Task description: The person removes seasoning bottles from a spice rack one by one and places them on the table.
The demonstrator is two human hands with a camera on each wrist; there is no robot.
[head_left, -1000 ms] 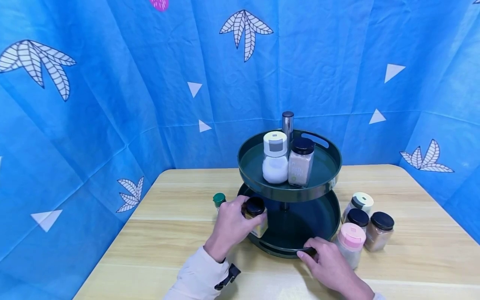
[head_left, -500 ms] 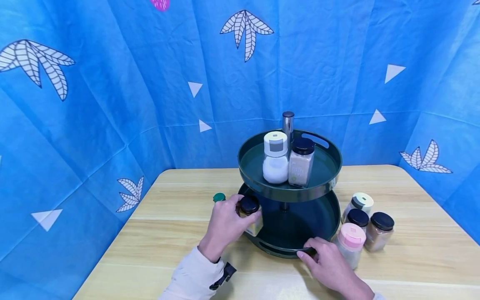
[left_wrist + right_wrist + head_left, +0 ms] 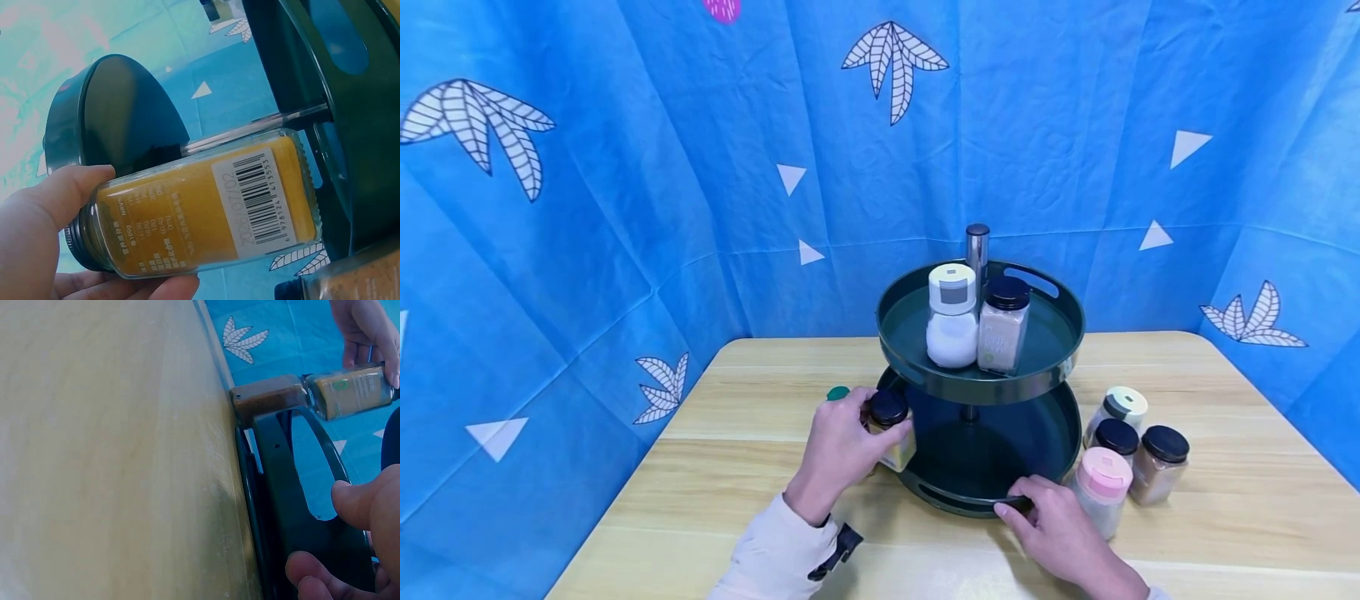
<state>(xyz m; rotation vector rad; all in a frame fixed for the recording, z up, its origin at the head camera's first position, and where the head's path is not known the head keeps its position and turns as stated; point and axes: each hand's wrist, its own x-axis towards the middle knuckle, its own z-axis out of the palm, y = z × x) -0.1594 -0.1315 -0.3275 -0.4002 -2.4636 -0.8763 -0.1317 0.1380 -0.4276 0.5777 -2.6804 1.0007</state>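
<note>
My left hand (image 3: 835, 450) holds a spice jar (image 3: 901, 452) by its black-lidded end, at the left rim of the lower tray (image 3: 992, 454) of a dark green two-tier turntable. In the left wrist view the jar (image 3: 200, 206) shows yellow powder and a barcode label, with thumb and fingers on either side near the lid. At the front, my right hand (image 3: 1063, 525) grips the lower tray's rim beside its handle slot. The right wrist view shows that thumb (image 3: 359, 503) at the slot edge. A green-capped bottle (image 3: 837, 392) is mostly hidden behind the left hand.
The upper tray (image 3: 917, 379) carries a white-capped jar (image 3: 951, 333) and a black-lidded jar (image 3: 1000, 333). On the table to the right stand a pink-capped jar (image 3: 1101, 492), a white-capped jar (image 3: 1123, 404) and two black-lidded jars (image 3: 1156, 475). A blue curtain (image 3: 1000, 125) surrounds the table.
My left hand has moved left with the spice jar, from over the lower tray to its left rim, covering more of the green-capped bottle. The right hand keeps its place.
</note>
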